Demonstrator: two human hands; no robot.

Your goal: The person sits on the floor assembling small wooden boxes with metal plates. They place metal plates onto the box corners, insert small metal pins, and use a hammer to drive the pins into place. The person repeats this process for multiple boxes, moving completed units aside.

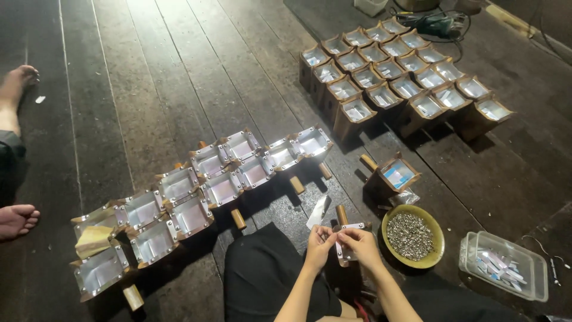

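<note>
2 hands working close together at bottom centre of the head view. Left hand (320, 241) is pinching something tiny between its fingertips, too small to identify. Right hand (359, 243) is gripping a small wooden box with a metal-lined top (345, 247), holding it just above the person's lap, right beside a bowl of small metal bits (412, 235). Fingers of both hands are curled narrow, nearly touching each other over the box.

Just right of the bowl, a clear plastic tray (506, 265) is sitting with pale strips inside. 1 single box (396, 175) is standing just above the bowl, its lining showing blue. A group of matching boxes (399, 80) is packed in tight rows at top right. A second row of boxes with peg handles (196, 194) is running diagonally from centre down to the lower left. All of it is resting on a dark plank floor (179, 71). Another person's bare feet (18, 217) are showing at the left edge, well apart from the work.
</note>
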